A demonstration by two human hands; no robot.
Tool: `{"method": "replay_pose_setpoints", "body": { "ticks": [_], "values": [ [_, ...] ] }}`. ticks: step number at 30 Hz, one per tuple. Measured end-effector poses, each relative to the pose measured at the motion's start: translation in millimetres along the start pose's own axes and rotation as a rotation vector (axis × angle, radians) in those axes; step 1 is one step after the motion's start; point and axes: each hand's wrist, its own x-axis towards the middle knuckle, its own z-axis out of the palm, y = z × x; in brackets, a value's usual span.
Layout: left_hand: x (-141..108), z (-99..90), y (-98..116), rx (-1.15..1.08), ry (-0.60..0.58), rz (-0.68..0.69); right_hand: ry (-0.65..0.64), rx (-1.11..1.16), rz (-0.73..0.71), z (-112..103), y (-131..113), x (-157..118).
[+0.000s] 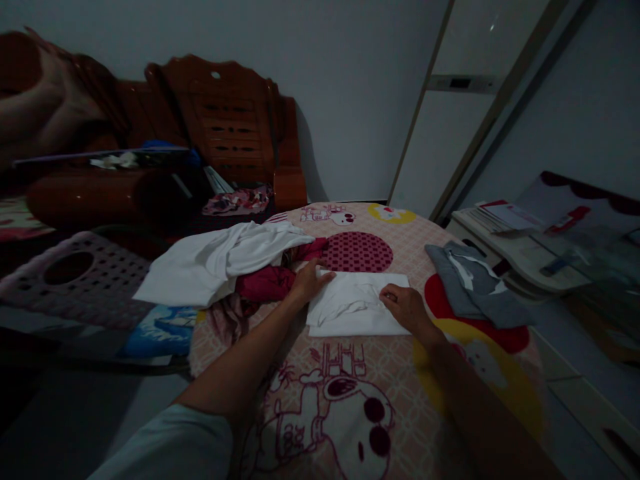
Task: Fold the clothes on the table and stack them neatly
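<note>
A white cloth [357,313], folded into a flat rectangle with some wrinkles on top, lies on the round patterned table [400,373]. My left hand [311,281] rests at its upper left corner, thumb and fingers apart. On the cloth's right part is my right hand [400,305], its fingers pinched together on the white fabric. Left of my left hand, a loose heap of white cloth [220,257] lies over a dark red cloth [267,283]. A folded grey garment [473,283] with white strips sits at the table's right side.
Behind the table stands a carved wooden chair [225,127]. A pink woven chair [110,287] and a blue printed bag [163,330] are at the left. Papers lie on a white cabinet [525,250] at the right. A person's bare foot [60,100] shows at upper left.
</note>
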Motion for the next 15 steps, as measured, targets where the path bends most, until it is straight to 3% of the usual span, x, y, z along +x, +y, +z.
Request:
{"method": "replay_pose_setpoints", "body": {
  "ticks": [7, 15],
  "values": [
    [-3.5, -7.8, 6.1, -0.041, 0.047, 0.003, 0.001, -0.007, -0.007, -1.0, -0.5, -0.9],
    [-9.7, -0.2, 5.7, 0.16, 0.033, 0.034, 0.027, 0.03, -0.033, -0.1, -0.7, -0.6]
  ]
}}
